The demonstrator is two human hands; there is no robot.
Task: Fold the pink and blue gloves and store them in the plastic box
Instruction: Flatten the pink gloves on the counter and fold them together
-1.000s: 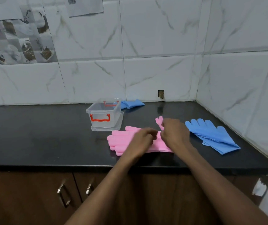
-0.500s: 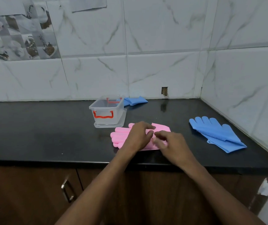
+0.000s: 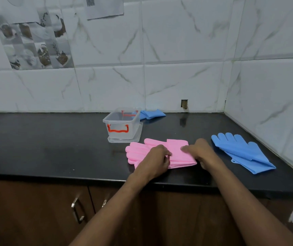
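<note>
The pink gloves (image 3: 177,150) lie stacked on the black counter (image 3: 44,144), fingers pointing left, with the cuff end folded over on top. My left hand (image 3: 155,161) presses on their middle. My right hand (image 3: 199,151) lies flat on the folded cuff at the right end. The blue gloves (image 3: 239,151) rest flat to the right, untouched. The clear plastic box (image 3: 121,124) with red handles stands open just behind the pink gloves, on its lid.
A folded blue cloth or glove (image 3: 152,114) lies behind the box against the tiled wall. The side wall closes off the counter on the right. Below the counter's front edge are brown cabinet doors with metal handles (image 3: 77,211).
The pink cuff was raised by my right hand, then folded leftward over the gloves. Both hands now press the fold flat, the right hand having shifted to the right end.
</note>
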